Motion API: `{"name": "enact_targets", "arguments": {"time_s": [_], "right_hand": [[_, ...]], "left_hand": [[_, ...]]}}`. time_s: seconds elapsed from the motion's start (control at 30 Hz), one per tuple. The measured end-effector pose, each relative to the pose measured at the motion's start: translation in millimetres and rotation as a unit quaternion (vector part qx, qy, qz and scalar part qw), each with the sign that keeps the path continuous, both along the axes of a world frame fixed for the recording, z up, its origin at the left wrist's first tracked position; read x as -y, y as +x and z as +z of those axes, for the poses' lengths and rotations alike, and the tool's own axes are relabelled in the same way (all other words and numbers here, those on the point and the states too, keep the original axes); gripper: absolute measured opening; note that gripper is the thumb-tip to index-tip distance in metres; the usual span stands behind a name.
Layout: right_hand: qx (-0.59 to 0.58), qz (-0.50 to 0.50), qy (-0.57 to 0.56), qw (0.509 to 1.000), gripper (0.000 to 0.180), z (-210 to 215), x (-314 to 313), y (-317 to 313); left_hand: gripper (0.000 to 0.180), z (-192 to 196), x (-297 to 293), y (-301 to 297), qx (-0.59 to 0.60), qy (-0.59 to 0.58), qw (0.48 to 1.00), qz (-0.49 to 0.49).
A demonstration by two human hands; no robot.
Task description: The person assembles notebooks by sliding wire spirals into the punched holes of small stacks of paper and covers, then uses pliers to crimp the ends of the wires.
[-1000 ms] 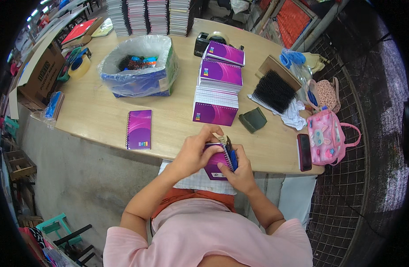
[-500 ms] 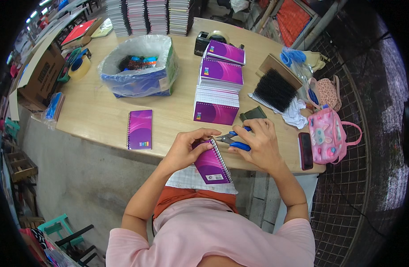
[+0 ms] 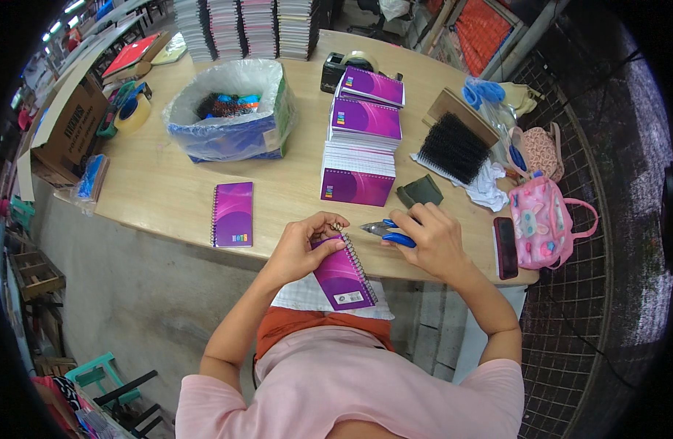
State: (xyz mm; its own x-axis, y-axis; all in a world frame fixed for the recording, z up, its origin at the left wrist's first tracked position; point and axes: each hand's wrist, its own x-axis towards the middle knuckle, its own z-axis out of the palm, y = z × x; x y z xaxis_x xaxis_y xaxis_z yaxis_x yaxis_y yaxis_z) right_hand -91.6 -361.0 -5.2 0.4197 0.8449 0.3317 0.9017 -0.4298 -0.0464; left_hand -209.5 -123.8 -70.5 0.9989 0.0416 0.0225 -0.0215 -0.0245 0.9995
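Table [image 3: 157, 201]: pale wood-grained top.
Box [image 3: 238, 148]: blue, lined with clear plastic, on the table's left part.
Notebook row [image 3: 357, 184]: purple covers, coil-bound, stacked right of the box.
Held notebook [image 3: 340, 276]: purple, rectangular, tilted at the table's near edge, silvery wire coil [image 3: 358, 265] on its right side.
Left hand [image 3: 298, 246]: clamped on the notebook's upper end, thumb on the cover.
Right hand [image 3: 430, 240]: fingers wrapped round blue-handled steel cutters [image 3: 377, 230], their tip near the coil, not touching.

A head-worn fisheye looks steeply down, close above the chest [image 3: 344, 373], across the tabletop [image 3: 292, 183].
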Motion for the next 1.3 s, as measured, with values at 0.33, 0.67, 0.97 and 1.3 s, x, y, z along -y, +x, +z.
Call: {"name": "enact_targets", "arguments": {"time_s": [0.33, 0.67, 0.97, 1.3], "right_hand": [[0.162, 0.058, 0.022, 0.985, 0.043, 8, -16, -5], [-0.290, -0.015, -0.004, 0.957, 0.043, 0, -17, -16], [-0.272, -0.108, 0.170, 0.941, 0.052, 8, 4, 2], [-0.319, -0.146, 0.195, 0.916, 0.047, -10, 16, -3]], "left_hand": [[0.031, 0, 2, 5, 0.002, -0.024, 1.000, 0.005], [0.032, 1, 12, 1, 0.073, 0.153, 0.980, 0.108], [0.039, 74, -214, 104, 0.099, 0.061, 0.928, 0.353], [0.047, 51, -272, 116, 0.044, 0.098, 0.914, 0.392]]}}
